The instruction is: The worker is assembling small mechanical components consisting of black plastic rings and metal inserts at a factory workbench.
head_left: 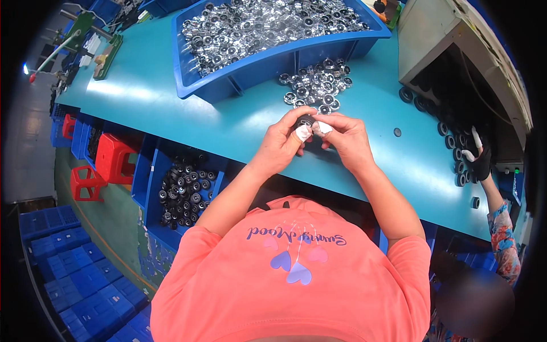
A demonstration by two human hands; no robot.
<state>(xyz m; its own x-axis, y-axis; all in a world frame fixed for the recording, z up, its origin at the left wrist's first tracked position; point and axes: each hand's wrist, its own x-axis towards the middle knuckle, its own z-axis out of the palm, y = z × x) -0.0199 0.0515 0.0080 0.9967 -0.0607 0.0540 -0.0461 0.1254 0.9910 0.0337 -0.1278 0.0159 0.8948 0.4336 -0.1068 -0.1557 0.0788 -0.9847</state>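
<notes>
In front of my chest, at the front of the teal table (pixel 228 125), both hands meet around a small black wheel (pixel 306 120). My left hand (pixel 280 139) grips its left side, the thumb wrapped in white. My right hand (pixel 348 139) closes on the right side, also with a white-wrapped thumb. The fingers partly cover the wheel. Just beyond my fingertips lies a loose heap of shiny chrome-coloured wheel hubs (pixel 316 85). A large blue bin (pixel 262 73) behind it is full of more such hubs.
A blue crate of black wheels (pixel 149 211) sits below the table at left, near red stools (pixel 114 157). At right, a co-worker's gloved hand (pixel 482 162) reaches among black tyres (pixel 443 129) by a beige machine housing (pixel 424 43). A green hand press (pixel 82 25) stands far left.
</notes>
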